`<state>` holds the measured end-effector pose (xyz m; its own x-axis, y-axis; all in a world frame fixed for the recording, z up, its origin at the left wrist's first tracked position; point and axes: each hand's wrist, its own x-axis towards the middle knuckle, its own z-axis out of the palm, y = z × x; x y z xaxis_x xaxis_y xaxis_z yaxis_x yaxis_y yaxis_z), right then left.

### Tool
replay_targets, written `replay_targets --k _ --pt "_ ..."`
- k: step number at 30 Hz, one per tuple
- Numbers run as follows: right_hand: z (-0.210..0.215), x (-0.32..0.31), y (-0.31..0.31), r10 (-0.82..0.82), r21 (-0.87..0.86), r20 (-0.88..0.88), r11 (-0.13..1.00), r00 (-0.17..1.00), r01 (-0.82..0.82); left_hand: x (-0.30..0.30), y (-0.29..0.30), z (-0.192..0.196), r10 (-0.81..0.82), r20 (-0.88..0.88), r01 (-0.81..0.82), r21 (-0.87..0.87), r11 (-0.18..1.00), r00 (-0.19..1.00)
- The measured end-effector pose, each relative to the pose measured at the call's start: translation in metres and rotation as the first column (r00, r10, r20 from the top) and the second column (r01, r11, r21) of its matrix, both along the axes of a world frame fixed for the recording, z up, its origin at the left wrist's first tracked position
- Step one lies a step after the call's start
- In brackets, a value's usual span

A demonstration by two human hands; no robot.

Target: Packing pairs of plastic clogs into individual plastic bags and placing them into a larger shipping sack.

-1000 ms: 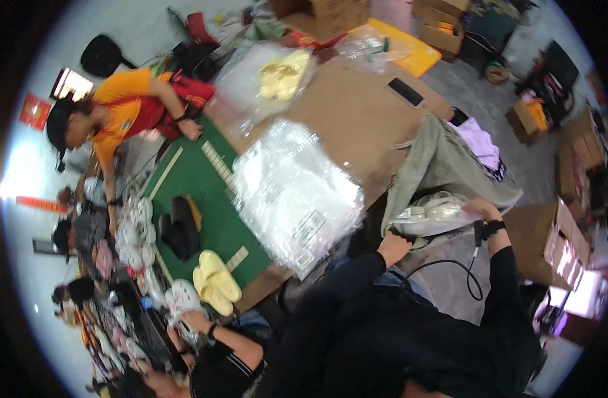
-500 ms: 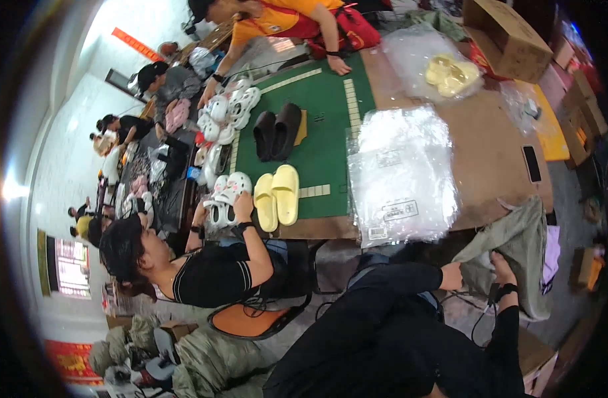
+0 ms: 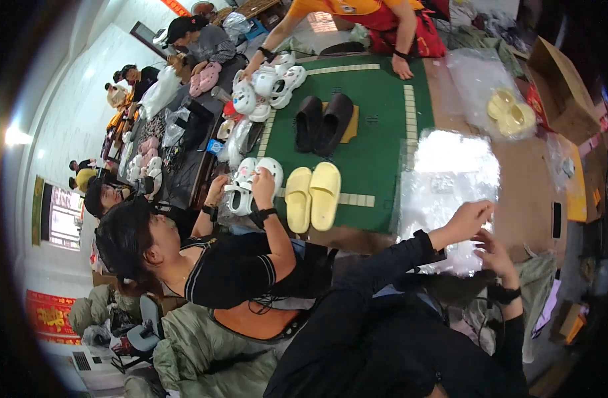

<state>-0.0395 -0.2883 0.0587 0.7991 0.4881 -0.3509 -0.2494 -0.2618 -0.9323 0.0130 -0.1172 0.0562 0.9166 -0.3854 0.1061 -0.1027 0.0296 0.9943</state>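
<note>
My left hand (image 3: 464,223) is raised over the lower part of a stack of clear plastic bags (image 3: 443,169) on the table. Its fingers bend loosely, and I see nothing held in them. Close beside it, lower and to the right, is my right hand (image 3: 496,257), its curved fingers apart and no object visible in them. A grey-green woven sack (image 3: 537,278) hangs at the table's near edge, right of my right hand. Yellow slippers (image 3: 325,196) and dark brown slippers (image 3: 334,123) lie left of the bags on a green mat (image 3: 374,159).
At left, a person in black (image 3: 228,272) handles white clogs (image 3: 267,174). Across the table, a person in orange (image 3: 377,16) reaches toward more white clogs (image 3: 271,83). Bagged yellow footwear (image 3: 510,113), a cardboard box (image 3: 561,93) and a phone (image 3: 557,220) are at right.
Both my hands have left the woven sack and moved up and left toward the plastic bags. The view has shifted, so the table appears farther right.
</note>
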Motion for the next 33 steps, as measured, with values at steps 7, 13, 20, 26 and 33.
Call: replay_targets --k 7,13,20,26,33 --pt "-0.007 0.055 0.188 0.355 0.215 -0.096 0.92 0.93 -0.329 0.061 0.113 0.01 0.122 -0.28 -0.212 -0.317 0.925 0.952" --pt "-0.016 0.068 0.265 0.304 0.266 -0.191 0.931 0.933 -0.248 0.078 0.19 0.009 0.452 0.139 -0.472 0.187 0.862 0.881" --pt "-0.021 0.069 0.303 0.308 0.301 -0.382 0.933 0.872 -0.198 0.083 0.229 -0.01 -0.123 0.839 -0.527 0.439 0.728 0.53" --pt "-0.016 0.094 0.287 0.588 -0.098 0.006 0.806 0.809 -0.584 0.084 0.242 -0.023 0.186 0.547 -0.473 0.449 0.758 0.816" --pt "-0.085 0.116 0.114 0.431 -0.891 0.38 0.408 0.818 0.199 0.068 0.254 -0.082 0.148 0.3 -0.312 0.632 0.71 0.942"
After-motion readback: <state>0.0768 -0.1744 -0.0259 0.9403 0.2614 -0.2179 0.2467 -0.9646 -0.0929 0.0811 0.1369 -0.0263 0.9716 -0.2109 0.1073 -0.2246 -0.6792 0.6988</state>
